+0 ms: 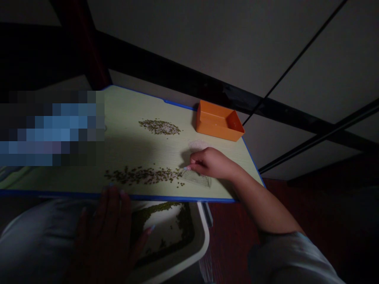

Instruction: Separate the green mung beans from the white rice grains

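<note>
My right hand [207, 162] is closed in a pinch over the right part of the pale board [124, 150]. Under its fingertips is a clear protractor [197, 178], tilted near the right end of a loose row of small greenish seeds or beans [142, 175]. My left hand [106, 225] is in shadow at the board's front edge, fingers stretched out, above a white tub [204, 236]. Its fingertips are close to the blue rim, and I see nothing held in it. Farther back on the board lies a second small pile of the same seeds [161, 127].
An orange open box [219, 122] stands at the board's back right corner. The white tub below the front edge holds more green seeds along its sides. A pixelated patch covers the board's left end. Pale panels [207, 47] rise behind; the floor [231, 244] is dark red.
</note>
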A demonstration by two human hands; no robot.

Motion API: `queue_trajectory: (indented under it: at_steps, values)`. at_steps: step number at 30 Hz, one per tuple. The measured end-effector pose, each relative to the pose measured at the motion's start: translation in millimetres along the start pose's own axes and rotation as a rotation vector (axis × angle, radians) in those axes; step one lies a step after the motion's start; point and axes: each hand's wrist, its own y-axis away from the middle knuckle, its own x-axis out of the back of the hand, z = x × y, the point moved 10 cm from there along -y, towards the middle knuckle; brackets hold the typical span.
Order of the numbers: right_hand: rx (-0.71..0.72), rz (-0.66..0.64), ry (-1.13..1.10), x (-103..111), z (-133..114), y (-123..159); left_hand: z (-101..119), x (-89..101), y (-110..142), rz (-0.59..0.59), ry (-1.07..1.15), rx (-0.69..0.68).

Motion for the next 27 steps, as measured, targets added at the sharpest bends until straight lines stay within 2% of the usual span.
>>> queue_trajectory:
  at_steps: [9,27]
  values:
    - [-0.014,0.025,0.009,2,0,-1,1,1.2,1,0.022,-0.002,-0.002]
    - [0.098,-0.028,-0.056,-3,-11,1,2,1.3,0,-0.018,0.016,0.016]
